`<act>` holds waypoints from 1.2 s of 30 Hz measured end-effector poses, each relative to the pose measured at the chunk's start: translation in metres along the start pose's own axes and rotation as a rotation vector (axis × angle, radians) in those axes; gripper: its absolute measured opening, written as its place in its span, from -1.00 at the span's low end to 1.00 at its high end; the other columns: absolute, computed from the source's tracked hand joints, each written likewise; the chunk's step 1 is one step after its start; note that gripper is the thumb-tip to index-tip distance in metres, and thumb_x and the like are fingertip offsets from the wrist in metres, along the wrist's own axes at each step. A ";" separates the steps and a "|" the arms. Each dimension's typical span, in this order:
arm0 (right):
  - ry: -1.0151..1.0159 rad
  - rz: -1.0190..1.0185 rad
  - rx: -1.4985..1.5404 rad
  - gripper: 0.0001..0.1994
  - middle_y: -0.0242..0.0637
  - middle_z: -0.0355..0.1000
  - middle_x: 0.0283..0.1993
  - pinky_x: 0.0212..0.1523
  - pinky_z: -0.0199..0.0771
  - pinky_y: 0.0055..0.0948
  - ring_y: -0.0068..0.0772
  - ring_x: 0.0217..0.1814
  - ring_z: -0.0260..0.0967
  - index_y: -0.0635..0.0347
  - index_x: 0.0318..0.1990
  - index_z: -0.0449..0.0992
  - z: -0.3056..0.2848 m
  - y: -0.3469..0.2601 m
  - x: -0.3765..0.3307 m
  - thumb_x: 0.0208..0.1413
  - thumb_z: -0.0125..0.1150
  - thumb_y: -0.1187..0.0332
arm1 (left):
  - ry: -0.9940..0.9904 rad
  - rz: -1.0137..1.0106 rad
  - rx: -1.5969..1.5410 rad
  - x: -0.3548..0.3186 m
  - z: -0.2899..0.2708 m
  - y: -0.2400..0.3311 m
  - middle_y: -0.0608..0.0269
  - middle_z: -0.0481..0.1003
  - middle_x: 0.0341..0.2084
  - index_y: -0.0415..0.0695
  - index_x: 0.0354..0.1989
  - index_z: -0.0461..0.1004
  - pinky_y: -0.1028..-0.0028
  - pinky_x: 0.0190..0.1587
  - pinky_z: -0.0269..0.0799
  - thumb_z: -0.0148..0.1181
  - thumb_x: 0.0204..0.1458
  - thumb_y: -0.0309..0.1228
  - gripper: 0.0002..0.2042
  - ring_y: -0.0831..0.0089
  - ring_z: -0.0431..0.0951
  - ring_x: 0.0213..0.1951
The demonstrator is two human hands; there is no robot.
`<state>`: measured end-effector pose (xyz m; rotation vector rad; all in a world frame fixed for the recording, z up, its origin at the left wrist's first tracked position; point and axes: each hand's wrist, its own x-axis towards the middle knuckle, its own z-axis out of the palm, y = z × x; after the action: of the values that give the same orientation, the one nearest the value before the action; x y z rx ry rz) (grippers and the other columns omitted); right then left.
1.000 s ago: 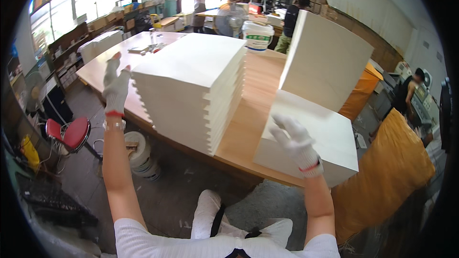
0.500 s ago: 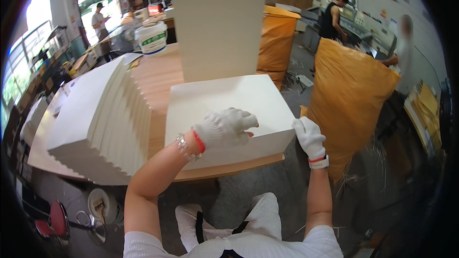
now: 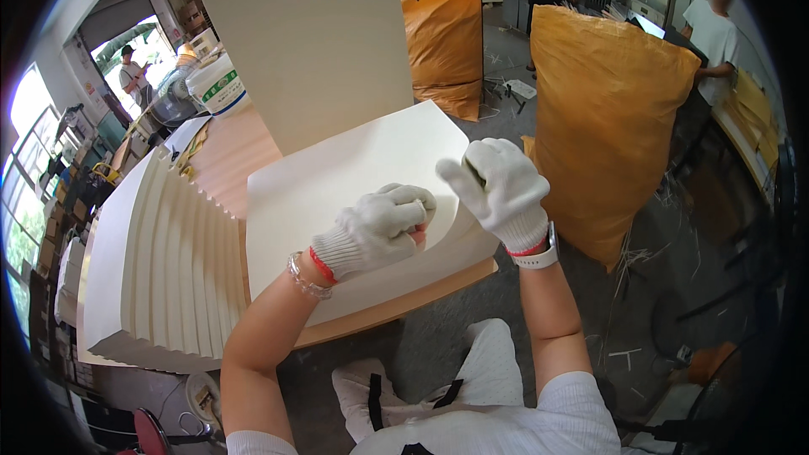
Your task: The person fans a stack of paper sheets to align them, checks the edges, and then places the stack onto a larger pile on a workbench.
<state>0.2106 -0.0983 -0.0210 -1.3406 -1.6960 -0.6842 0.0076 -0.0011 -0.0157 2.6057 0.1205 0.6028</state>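
A stack of large white paper sheets [image 3: 337,160] lies on the table in front of me, its right front part curling upward. My left hand [image 3: 383,223], in a white knit glove with bare fingertips showing, is closed at the curled edge of the top sheet and appears to pinch it. Just right of it, my right hand [image 3: 501,185], also gloved, is raised over the stack's right edge. Its thumb stands apart from the bent fingers, and nothing shows between them. The underside of the right hand is hidden.
To the left stands a tall fanned stack of white sheets [image 3: 181,261] on the wooden table [image 3: 232,147]. A large pale board [image 3: 316,42] rises behind the work, near a white bucket [image 3: 217,88]. Orange sacks [image 3: 607,118] stand at the right; people [image 3: 712,38] are farther back.
My right hand has left the stack's right corner and moved up and inward. The sheet's right front part now curls upward. The left hand has closed more, and the view has shifted.
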 end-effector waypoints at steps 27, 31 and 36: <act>0.243 -0.113 -0.077 -0.61 -0.25 0.21 -0.46 -0.54 0.27 -0.33 -0.28 -0.52 0.23 0.35 0.07 0.44 0.017 0.023 -0.029 0.01 0.20 0.64 | -0.157 -0.230 -0.041 0.001 -0.010 0.004 0.01 0.42 0.19 -0.11 0.07 0.55 0.38 0.09 0.42 0.50 -0.15 -0.54 -0.49 0.18 0.51 0.08; 0.189 -0.085 -0.044 -0.59 -0.25 0.22 -0.46 -0.54 0.28 -0.33 -0.26 -0.52 0.23 0.35 0.07 0.43 0.016 0.024 -0.029 0.00 0.22 0.63 | 0.007 -0.117 -0.105 -0.002 -0.001 -0.003 -0.01 0.37 0.25 -0.14 -0.06 0.57 0.37 0.11 0.39 0.52 -0.17 -0.54 -0.57 0.09 0.50 0.10; 0.166 0.095 0.161 -0.68 -0.24 0.19 -0.48 -0.55 0.25 -0.30 -0.27 -0.55 0.17 0.35 -0.02 0.44 0.016 0.021 -0.033 0.03 0.22 0.60 | 0.062 -0.074 -0.115 -0.004 0.002 -0.009 -0.02 0.40 0.22 -0.18 -0.06 0.57 0.36 0.10 0.40 0.40 -0.09 -0.58 -0.65 0.09 0.51 0.09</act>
<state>0.2289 -0.0961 -0.0594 -1.2093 -1.5113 -0.5752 0.0053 0.0049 -0.0231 2.4613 0.1958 0.6445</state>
